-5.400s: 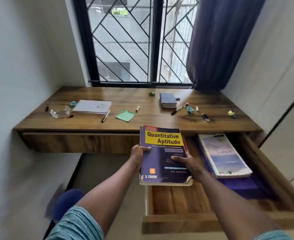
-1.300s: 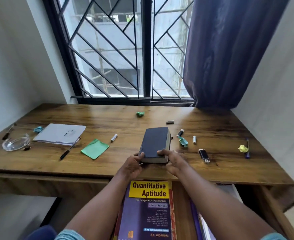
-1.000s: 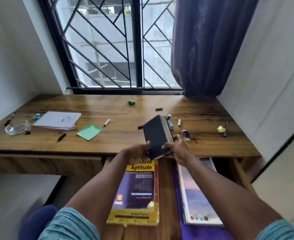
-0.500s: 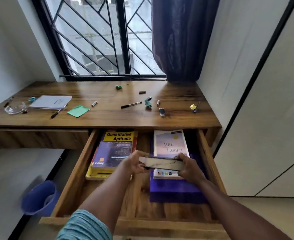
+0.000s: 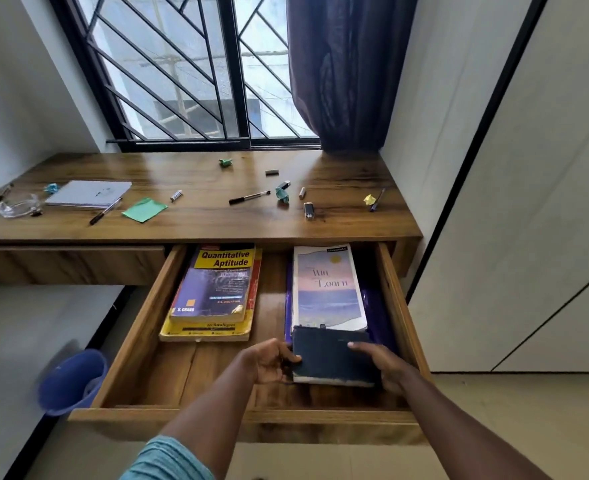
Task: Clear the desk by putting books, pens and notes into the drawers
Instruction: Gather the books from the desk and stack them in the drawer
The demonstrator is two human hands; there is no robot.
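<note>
Left grip (image 5: 269, 362) and right grip (image 5: 386, 367) clasp the dark blue book (image 5: 331, 356), flat at the open drawer's (image 5: 244, 419) front right — placing step, I judge; next, release and fetch pens (image 5: 249, 197) from the tabletop (image 5: 199, 225)

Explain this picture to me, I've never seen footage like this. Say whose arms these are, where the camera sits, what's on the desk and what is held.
There is no machine here. A person wears a camera on the head, looking forward and down, so both arms are their own. The left hand and right hand grip a dark book by its sides inside the open drawer, its far edge over a pale book. Beside it lies the Quantitative Aptitude book on a yellow book. The desk holds a notebook, pens, a green note, crumpled paper scraps and clear glasses.
</note>
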